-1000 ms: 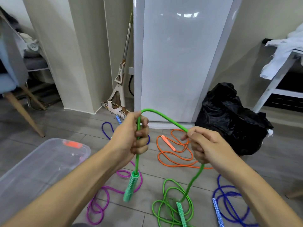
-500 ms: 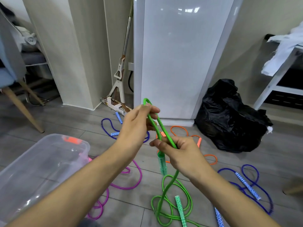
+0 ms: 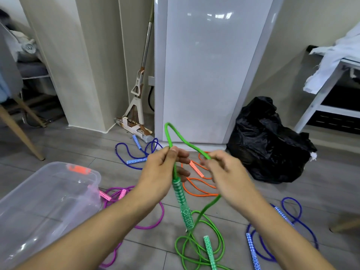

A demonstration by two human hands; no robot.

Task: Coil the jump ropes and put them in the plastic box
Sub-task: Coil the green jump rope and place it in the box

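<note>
My left hand point(image 3: 161, 172) pinches the green jump rope point(image 3: 196, 248) just above its patterned handle point(image 3: 183, 205), which hangs down below my fingers. A green loop point(image 3: 171, 133) rises from that pinch and bends over to my right hand point(image 3: 228, 176), whose fingers curl round the cord. From there the rope drops to a loose tangle on the floor, where its second handle point(image 3: 209, 252) lies. The clear plastic box point(image 3: 39, 201) with an orange latch stands open at the lower left.
Other ropes lie on the grey floor: purple point(image 3: 153, 217) beside the box, orange point(image 3: 196, 190) behind my hands, blue point(image 3: 132, 154) farther back, another blue point(image 3: 292, 217) at right. A black rubbish bag point(image 3: 268, 141), a mop point(image 3: 136, 94), a chair leg point(image 3: 21, 133) and a white table point(image 3: 327, 82) ring the area.
My hands have drawn apart a little, the right one sliding rightward along the cord. The green loop above them has widened. The handle still hangs under my left hand.
</note>
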